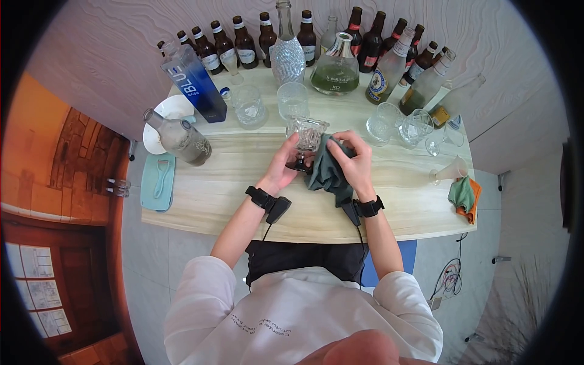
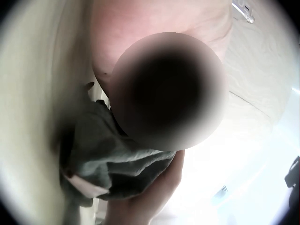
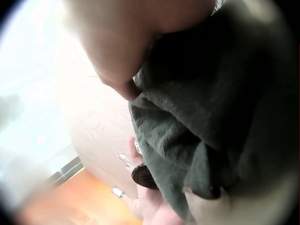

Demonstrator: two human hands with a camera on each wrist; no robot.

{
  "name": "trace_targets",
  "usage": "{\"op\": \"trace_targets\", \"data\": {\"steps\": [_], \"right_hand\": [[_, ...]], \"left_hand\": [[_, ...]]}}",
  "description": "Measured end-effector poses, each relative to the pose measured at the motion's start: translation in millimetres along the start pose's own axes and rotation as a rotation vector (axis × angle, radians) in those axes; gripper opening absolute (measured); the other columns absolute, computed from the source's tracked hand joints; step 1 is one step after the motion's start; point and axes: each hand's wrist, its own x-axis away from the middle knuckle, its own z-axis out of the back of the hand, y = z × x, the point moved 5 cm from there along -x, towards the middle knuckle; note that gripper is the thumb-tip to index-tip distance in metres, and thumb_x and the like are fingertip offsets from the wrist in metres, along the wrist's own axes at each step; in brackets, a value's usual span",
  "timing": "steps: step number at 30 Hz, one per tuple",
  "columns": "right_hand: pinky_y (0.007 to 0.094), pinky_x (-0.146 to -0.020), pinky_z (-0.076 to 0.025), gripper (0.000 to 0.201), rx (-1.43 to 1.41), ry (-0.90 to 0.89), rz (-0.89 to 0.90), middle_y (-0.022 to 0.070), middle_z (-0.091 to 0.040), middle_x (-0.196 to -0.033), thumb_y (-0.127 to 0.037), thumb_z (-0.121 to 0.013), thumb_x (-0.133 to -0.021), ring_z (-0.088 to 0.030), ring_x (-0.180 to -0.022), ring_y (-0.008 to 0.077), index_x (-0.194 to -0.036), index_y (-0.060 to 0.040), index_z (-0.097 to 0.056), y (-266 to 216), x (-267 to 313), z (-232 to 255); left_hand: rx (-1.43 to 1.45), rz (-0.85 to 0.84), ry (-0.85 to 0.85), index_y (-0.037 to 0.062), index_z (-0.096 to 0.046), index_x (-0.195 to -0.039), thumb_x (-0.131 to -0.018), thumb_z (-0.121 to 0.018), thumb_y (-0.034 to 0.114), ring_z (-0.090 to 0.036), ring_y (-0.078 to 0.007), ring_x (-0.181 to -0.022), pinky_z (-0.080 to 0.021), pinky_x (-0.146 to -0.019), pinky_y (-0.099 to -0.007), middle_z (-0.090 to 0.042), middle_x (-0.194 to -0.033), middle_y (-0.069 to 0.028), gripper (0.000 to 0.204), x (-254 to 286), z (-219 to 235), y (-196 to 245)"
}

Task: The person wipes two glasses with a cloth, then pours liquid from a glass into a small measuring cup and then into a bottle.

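Note:
A clear cut-glass goblet (image 1: pixel 307 132) with a dark stem and foot is held upright over the table in the head view. The left hand (image 1: pixel 282 168) grips it low, around the stem area. Against its right side the right hand (image 1: pixel 354 159) pinches a dark green cloth (image 1: pixel 328 172), which hangs down below the fingers. In the right wrist view the cloth (image 3: pixel 173 126) fills much of the picture, with the round dark foot (image 3: pixel 144 176) beside it. The left wrist view shows the cloth (image 2: pixel 117 164) below a dark blurred circle that hides the goblet.
Clear glasses (image 1: pixel 248 106) and bottles (image 1: pixel 336 76) stand along the table's back. At the left are a grey bottle (image 1: pixel 185 143), a white bowl (image 1: pixel 153 135) and a peeler (image 1: pixel 161 179) on a light blue board (image 1: pixel 149 198). Folded cloths (image 1: pixel 462 196) lie at the right edge.

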Motion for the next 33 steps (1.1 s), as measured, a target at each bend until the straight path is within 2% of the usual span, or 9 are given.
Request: {"op": "trace_targets", "data": {"steps": [4,7,10,16,19,22,25,28,33], "right_hand": [[0.0222,-0.059,-0.036,0.014,-0.151,0.139,-0.090,-0.0019,-0.062,-0.082,-0.005,-0.077,-0.091,-0.045,-0.065,0.0040,-0.101,0.0011,-0.071,1,1,8],[0.0215,-0.059,-0.035,0.014,-0.183,0.152,-0.023,-0.0028,-0.063,-0.085,-0.005,-0.077,-0.092,-0.044,-0.066,0.0031,-0.102,0.0014,-0.070,5,0,9],[0.0214,-0.059,-0.035,0.014,-0.176,0.141,-0.026,-0.0023,-0.062,-0.086,-0.004,-0.077,-0.091,-0.044,-0.065,0.0033,-0.102,0.0015,-0.070,6,0,8],[0.0215,-0.059,-0.034,0.013,-0.202,0.060,-0.051,-0.0021,-0.063,-0.085,-0.004,-0.078,-0.090,-0.043,-0.065,0.0037,-0.100,0.0015,-0.071,11,-3,4],[0.0238,-0.060,-0.037,0.013,-0.126,0.025,-0.017,0.0002,-0.064,-0.085,-0.005,-0.079,-0.088,-0.044,-0.065,0.0071,-0.098,0.0009,-0.072,8,-4,4],[0.0270,-0.063,-0.042,0.014,0.038,-0.075,0.078,0.0036,-0.067,-0.085,-0.006,-0.080,-0.086,-0.051,-0.067,0.0121,-0.097,0.0000,-0.074,-9,-3,0],[0.0293,-0.066,-0.046,0.015,0.016,-0.142,0.072,0.0061,-0.068,-0.086,-0.007,-0.081,-0.085,-0.058,-0.072,0.0160,-0.096,-0.0006,-0.074,-18,-1,-7],[0.0293,-0.068,-0.047,0.014,0.027,-0.164,0.071,0.0063,-0.070,-0.087,-0.008,-0.081,-0.086,-0.061,-0.075,0.0163,-0.095,-0.0003,-0.075,-19,0,-7],[0.0300,-0.066,-0.047,0.014,-0.026,-0.192,0.174,0.0066,-0.070,-0.088,-0.008,-0.082,-0.086,-0.059,-0.073,0.0162,-0.095,-0.0004,-0.075,-18,2,-14]], "left_hand": [[-0.040,0.013,-0.063,0.0063,-0.062,-0.135,-0.099,-0.060,0.061,-0.061,-0.0142,-0.080,-0.048,-0.072,-0.0291,-0.071,-0.109,-0.0049,0.065,0,-2,-1],[-0.056,0.021,-0.080,0.0066,-0.062,-0.135,-0.099,-0.060,0.061,-0.062,-0.0144,-0.081,-0.049,-0.073,-0.0295,-0.071,-0.110,-0.0045,0.065,2,-5,-1],[-0.067,0.024,0.004,0.0065,-0.061,-0.135,-0.098,-0.060,0.062,-0.063,-0.0146,-0.083,-0.050,-0.076,-0.0294,-0.071,-0.111,-0.0041,0.066,1,4,-3],[0.021,-0.024,-0.053,0.0068,-0.059,-0.141,-0.097,-0.059,0.065,-0.064,-0.0139,-0.095,-0.051,-0.084,-0.0292,-0.071,-0.118,-0.0032,0.073,0,7,1],[-0.013,-0.065,0.015,0.0071,-0.056,-0.144,-0.097,-0.058,0.069,-0.063,-0.0139,-0.101,-0.051,-0.087,-0.0296,-0.069,-0.124,-0.0037,0.078,2,4,3],[0.009,-0.121,0.018,0.0096,-0.060,-0.138,-0.098,-0.059,0.067,-0.064,-0.0127,-0.103,-0.052,-0.090,-0.0313,-0.070,-0.121,-0.0027,0.070,4,-6,12],[0.051,-0.118,0.074,0.0088,-0.059,-0.139,-0.100,-0.056,0.066,-0.064,-0.0136,-0.104,-0.052,-0.093,-0.0325,-0.071,-0.121,-0.0046,0.069,2,5,10],[0.080,-0.102,0.005,0.0083,-0.060,-0.138,-0.100,-0.055,0.066,-0.065,-0.0144,-0.103,-0.051,-0.094,-0.0322,-0.072,-0.121,-0.0065,0.069,1,5,13],[0.036,-0.087,0.040,0.0074,-0.062,-0.135,-0.100,-0.054,0.067,-0.064,-0.0129,-0.093,-0.049,-0.083,-0.0289,-0.073,-0.121,-0.0059,0.070,3,-8,13]]}}
